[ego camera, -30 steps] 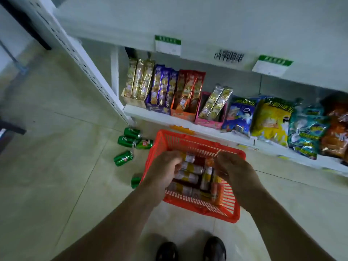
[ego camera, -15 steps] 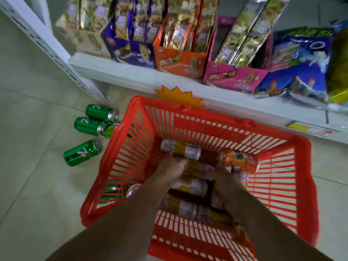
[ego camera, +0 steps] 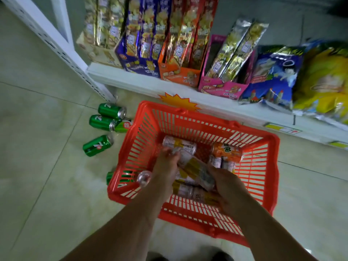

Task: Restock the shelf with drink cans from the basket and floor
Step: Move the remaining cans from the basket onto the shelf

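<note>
Cans fill the floor of the red basket (ego camera: 271,166), and both hands reach down among them. The left hand (ego camera: 165,174) curls its fingers over a silver-and-yellow can (ego camera: 179,146) at the far left of the pile; the right hand (ego camera: 226,187) wraps round another silver-and-yellow can (ego camera: 197,171) lying aslant between the two grips. Just beyond the right hand lies one orange can (ego camera: 227,152), touching the far wall's foot. More silver cans lie under the wrists (their count is hidden by the arms).

Basket walls close round the hands on all sides, open only upward. Left of the left hand, outside the basket, four green cans (ego camera: 98,146) lie on the floor, with a fifth (ego camera: 110,177) pressed against the basket's near-left corner. Beyond the basket runs the white shelf edge (ego camera: 131,80), carrying four snack display boxes (ego camera: 178,74) and two snack bags (ego camera: 273,78).
</note>
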